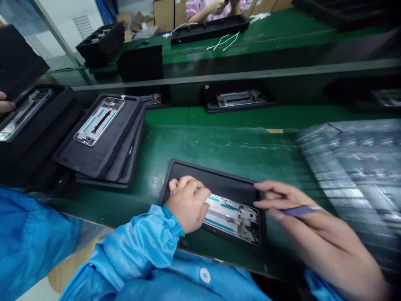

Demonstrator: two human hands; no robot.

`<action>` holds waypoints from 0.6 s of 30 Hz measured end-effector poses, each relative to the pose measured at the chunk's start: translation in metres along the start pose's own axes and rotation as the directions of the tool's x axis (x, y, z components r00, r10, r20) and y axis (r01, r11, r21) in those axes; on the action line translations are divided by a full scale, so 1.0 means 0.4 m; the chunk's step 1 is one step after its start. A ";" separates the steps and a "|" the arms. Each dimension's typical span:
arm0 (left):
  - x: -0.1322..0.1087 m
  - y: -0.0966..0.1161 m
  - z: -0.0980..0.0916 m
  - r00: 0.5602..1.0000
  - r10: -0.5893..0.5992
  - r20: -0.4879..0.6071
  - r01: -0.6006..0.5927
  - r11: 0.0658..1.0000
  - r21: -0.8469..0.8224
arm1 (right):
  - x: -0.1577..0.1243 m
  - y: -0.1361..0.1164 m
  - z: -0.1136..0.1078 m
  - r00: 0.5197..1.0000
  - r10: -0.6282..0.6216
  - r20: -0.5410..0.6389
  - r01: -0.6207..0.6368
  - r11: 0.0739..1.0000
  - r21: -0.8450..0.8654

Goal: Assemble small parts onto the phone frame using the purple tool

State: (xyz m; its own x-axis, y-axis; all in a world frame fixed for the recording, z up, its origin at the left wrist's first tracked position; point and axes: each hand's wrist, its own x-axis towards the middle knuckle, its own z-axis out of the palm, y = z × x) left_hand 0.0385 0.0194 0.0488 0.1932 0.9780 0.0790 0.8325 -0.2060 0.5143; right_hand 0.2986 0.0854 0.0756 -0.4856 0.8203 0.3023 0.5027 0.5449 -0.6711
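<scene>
A phone mid-frame with exposed inner parts [233, 219] lies in a black foam tray [216, 175] in front of me. White film with blue strips covers much of its inside. My left hand [188, 205] is over the phone's left end with fingers bent round it, hiding that end. My right hand [291, 209] is at the tray's right rim, its fingertips near the phone's right end. A thin purple tool [302, 210] lies between thumb and fingers of that hand; its tip is blurred and its exact kind cannot be made out.
Stacked black trays [125, 154] on the left carry another open phone [100, 121]. Beyond, trays with phones [241, 98] stand along the line. Clear plastic packaging [357, 167] lies at right. A co-worker's hand [4, 104] is at far left; a person in pink [208, 10] sits opposite.
</scene>
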 end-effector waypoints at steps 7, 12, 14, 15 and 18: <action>0.002 0.000 0.000 1.000 -0.026 0.009 0.026 1.000 0.006 | -0.012 0.030 0.086 1.000 -0.011 -0.023 0.010 0.998 -0.068; 0.004 0.004 -0.006 0.999 -0.042 0.005 0.042 0.999 -0.002 | -0.021 0.026 0.103 0.999 -0.002 -0.033 -0.002 0.992 -0.126; 0.004 0.005 -0.007 0.999 -0.047 0.006 0.047 0.999 -0.007 | -0.018 0.020 0.100 0.999 -0.020 -0.046 0.013 0.989 -0.145; 0.004 0.005 -0.007 0.999 -0.048 0.005 0.048 0.999 -0.010 | -0.017 0.019 0.099 0.998 -0.033 -0.059 0.024 0.987 -0.156; 0.005 0.005 -0.005 0.999 -0.048 -0.001 0.048 0.999 -0.015 | -0.016 0.022 0.104 0.993 -0.055 -0.102 0.035 0.982 -0.186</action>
State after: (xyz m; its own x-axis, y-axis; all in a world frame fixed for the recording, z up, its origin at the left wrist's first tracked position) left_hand 0.0394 0.0210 0.0516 0.1522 0.9868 0.0549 0.8328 -0.1580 0.5306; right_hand 0.2765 0.0778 0.0395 -0.4372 0.8026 0.4059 0.6093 0.5963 -0.5227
